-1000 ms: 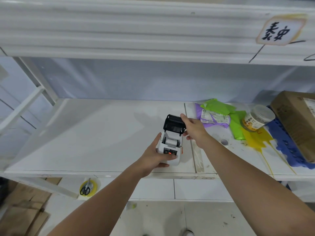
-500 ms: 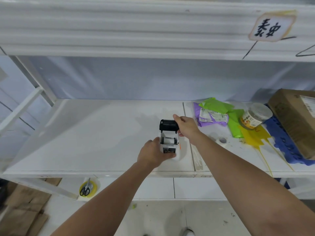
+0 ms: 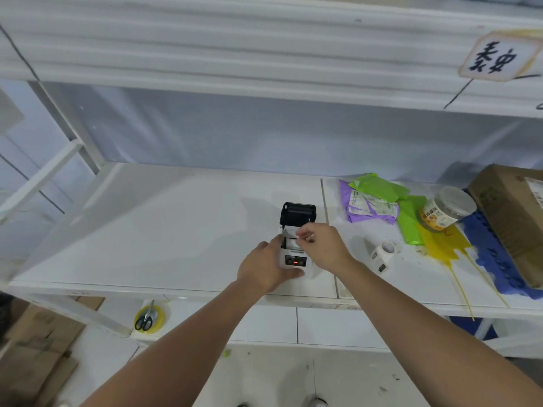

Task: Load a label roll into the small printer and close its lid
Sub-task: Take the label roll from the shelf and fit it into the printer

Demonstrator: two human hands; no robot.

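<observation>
A small white printer (image 3: 294, 261) stands on the white shelf (image 3: 164, 236), its black lid (image 3: 298, 214) tilted up and open. A red light glows on its front panel. My left hand (image 3: 264, 267) grips the printer's left side and front. My right hand (image 3: 321, 245) hovers over the open paper bay, fingertips pinched on the white roll inside (image 3: 291, 244), most of which is hidden by the fingers. A second label roll (image 3: 383, 254) with a loose strip of labels lies on the shelf to the right of the printer.
Purple and green mailer bags (image 3: 379, 201), a lidded jar (image 3: 446, 208), yellow and blue plastic sheets (image 3: 440, 248) and a cardboard box (image 3: 511, 212) crowd the shelf's right end. Scissors on a yellow tape roll (image 3: 148, 318) lie on the lower level. An upper shelf (image 3: 264, 54) hangs overhead.
My right hand left the raised lid and came down into the open paper bay. The left hand still holds the printer, which now rests on the shelf.
</observation>
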